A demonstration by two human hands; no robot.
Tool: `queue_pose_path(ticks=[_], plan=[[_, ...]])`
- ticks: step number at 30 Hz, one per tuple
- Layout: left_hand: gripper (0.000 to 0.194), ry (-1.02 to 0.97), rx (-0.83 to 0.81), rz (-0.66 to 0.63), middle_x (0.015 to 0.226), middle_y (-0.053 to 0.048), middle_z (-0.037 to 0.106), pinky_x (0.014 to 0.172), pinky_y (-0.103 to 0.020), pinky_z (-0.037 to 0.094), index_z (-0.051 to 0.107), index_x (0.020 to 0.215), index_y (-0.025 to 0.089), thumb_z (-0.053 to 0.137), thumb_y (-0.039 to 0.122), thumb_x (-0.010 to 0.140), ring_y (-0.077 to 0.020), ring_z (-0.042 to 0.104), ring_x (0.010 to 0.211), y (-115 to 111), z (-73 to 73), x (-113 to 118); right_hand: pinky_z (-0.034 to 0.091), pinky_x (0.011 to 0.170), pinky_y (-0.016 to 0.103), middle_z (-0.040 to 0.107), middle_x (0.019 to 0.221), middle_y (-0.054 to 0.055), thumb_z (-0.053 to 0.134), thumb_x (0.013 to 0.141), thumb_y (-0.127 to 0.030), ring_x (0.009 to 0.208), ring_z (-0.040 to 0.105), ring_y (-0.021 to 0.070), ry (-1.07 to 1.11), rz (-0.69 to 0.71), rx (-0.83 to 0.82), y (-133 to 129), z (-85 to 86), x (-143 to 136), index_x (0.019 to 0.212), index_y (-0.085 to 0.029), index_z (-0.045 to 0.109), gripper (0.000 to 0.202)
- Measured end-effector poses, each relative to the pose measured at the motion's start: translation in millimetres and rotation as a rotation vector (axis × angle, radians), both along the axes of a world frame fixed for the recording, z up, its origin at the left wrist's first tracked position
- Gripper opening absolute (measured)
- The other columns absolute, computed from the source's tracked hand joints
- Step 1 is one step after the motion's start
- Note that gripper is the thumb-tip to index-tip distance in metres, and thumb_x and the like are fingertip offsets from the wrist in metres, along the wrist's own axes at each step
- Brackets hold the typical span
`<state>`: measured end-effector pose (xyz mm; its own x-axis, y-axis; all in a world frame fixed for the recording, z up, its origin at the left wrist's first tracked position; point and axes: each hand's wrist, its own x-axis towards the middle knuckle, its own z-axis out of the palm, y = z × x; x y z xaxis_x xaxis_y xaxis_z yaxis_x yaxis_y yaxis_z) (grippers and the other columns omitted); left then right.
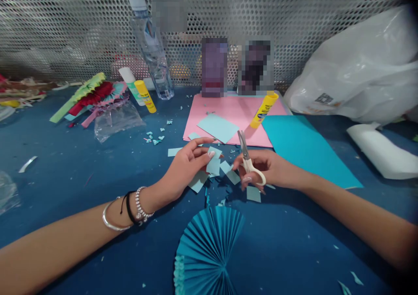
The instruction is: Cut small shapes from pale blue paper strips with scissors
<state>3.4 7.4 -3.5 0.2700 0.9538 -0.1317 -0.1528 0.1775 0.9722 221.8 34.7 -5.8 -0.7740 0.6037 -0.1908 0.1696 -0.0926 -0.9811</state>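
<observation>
My left hand (pixel 194 157) pinches a small light-blue paper piece (pixel 214 164) between thumb and fingers. To its right, my right hand (pixel 261 168) holds white-handled scissors (pixel 247 162), blades pointing up and away from me. Several light-blue paper pieces (pixel 230 173) lie under and between the hands. Nearer to me, a pleated teal paper fan (pixel 209 247) lies on the table, with small light-blue bits along its left edge. Beyond the hands, a larger light-blue sheet (pixel 218 127) rests on pink paper (pixel 196 116).
A yellow glue stick (pixel 264 110) stands on the pink paper; another (pixel 145 96) is beside a water bottle (pixel 152 51). Teal paper (pixel 307 142) and a white plastic bag (pixel 355 64) are at right. Folded coloured papers (pixel 91 94) lie back left, before a perforated metal panel (pixel 98 20).
</observation>
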Motion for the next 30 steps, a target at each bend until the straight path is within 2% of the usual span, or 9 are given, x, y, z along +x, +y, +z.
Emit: queue_pose_path(ticks=[4,7,12,16,20,22,25,28,30], plan=[[0.031,-0.020,-0.035,0.009,0.083,-0.004,0.061,0.059,-0.022,0.046,0.047,0.112,0.019,0.052,0.025,0.082,-0.0109,0.057,0.065,0.3,0.2,0.4,0.047,0.055,0.021,0.055,0.093,0.002,0.067,0.068,-0.024,0.072,0.055,0.0108,0.037,-0.102,0.139,-4.0,-0.7,-4.5,0.103,-0.023,0.050,0.038],[0.029,-0.054,-0.045,0.018,0.082,-0.004,0.061,0.060,-0.024,0.047,0.047,0.111,0.019,0.050,0.025,0.083,-0.0120,0.058,0.066,-0.2,0.9,-0.2,0.048,0.062,0.025,0.044,0.115,0.005,0.067,0.067,-0.023,0.084,0.052,0.0143,0.013,-0.156,0.280,-4.9,1.5,-6.0,0.108,-0.027,0.047,0.046],[0.025,-0.093,-0.038,-0.003,0.077,-0.003,0.061,0.057,-0.021,0.044,0.045,0.108,0.018,0.049,0.024,0.083,-0.0106,0.058,0.060,-0.2,1.9,-0.9,0.047,0.081,0.035,0.023,0.134,0.006,0.062,0.070,-0.019,0.113,0.037,0.0237,0.012,-0.108,0.463,-3.1,4.5,-5.5,0.115,-0.027,0.041,0.050],[0.024,-0.092,-0.054,-0.012,0.076,-0.002,0.061,0.057,-0.023,0.045,0.045,0.106,0.019,0.049,0.025,0.083,-0.0102,0.057,0.057,0.8,0.2,-1.2,0.042,0.089,0.038,0.023,0.135,0.007,0.053,0.073,-0.013,0.122,0.029,0.0253,-0.032,-0.043,0.559,-4.0,7.0,-5.4,0.122,-0.026,0.033,0.055],[0.023,-0.096,-0.057,-0.017,0.075,-0.002,0.061,0.058,-0.023,0.045,0.044,0.104,0.019,0.050,0.025,0.083,-0.0095,0.056,0.056,0.7,-1.3,-1.6,0.039,0.092,0.039,0.031,0.128,0.009,0.052,0.071,-0.012,0.119,0.033,0.0244,-0.145,-0.032,0.724,-8.9,5.0,-8.1,0.124,-0.024,0.029,0.058],[0.022,-0.100,-0.053,-0.019,0.073,-0.001,0.060,0.057,-0.022,0.045,0.045,0.103,0.020,0.050,0.024,0.083,-0.0091,0.056,0.056,0.5,-1.2,-1.6,0.037,0.094,0.040,0.033,0.125,0.011,0.052,0.072,-0.014,0.117,0.034,0.0245,-0.232,-0.091,0.811,-11.4,1.0,-10.1,0.126,-0.021,0.025,0.060],[0.019,-0.103,-0.038,-0.018,0.071,0.000,0.058,0.057,-0.021,0.044,0.045,0.102,0.020,0.048,0.021,0.084,-0.0083,0.055,0.056,0.5,-0.4,-1.5,0.035,0.096,0.042,0.033,0.125,0.013,0.050,0.077,-0.019,0.116,0.035,0.0248,-0.305,-0.256,0.914,-12.7,-6.7,-12.8,0.127,-0.018,0.020,0.059],[0.018,-0.084,-0.032,-0.020,0.075,-0.001,0.059,0.057,-0.022,0.044,0.044,0.102,0.019,0.046,0.022,0.084,-0.0089,0.055,0.056,0.8,-0.1,-1.4,0.037,0.093,0.043,0.040,0.118,0.012,0.048,0.079,-0.022,0.111,0.039,0.0247,-0.347,-0.436,0.981,-10.6,-12.0,-14.4,0.121,-0.018,0.029,0.046],[0.019,-0.070,-0.024,-0.020,0.077,-0.002,0.059,0.057,-0.022,0.044,0.044,0.103,0.019,0.046,0.023,0.084,-0.0094,0.056,0.057,0.7,-0.1,-1.6,0.038,0.089,0.043,0.043,0.114,0.011,0.048,0.080,-0.023,0.107,0.042,0.0249,-0.384,-0.502,1.011,-8.8,-13.0,-14.8,0.117,-0.019,0.033,0.040]])
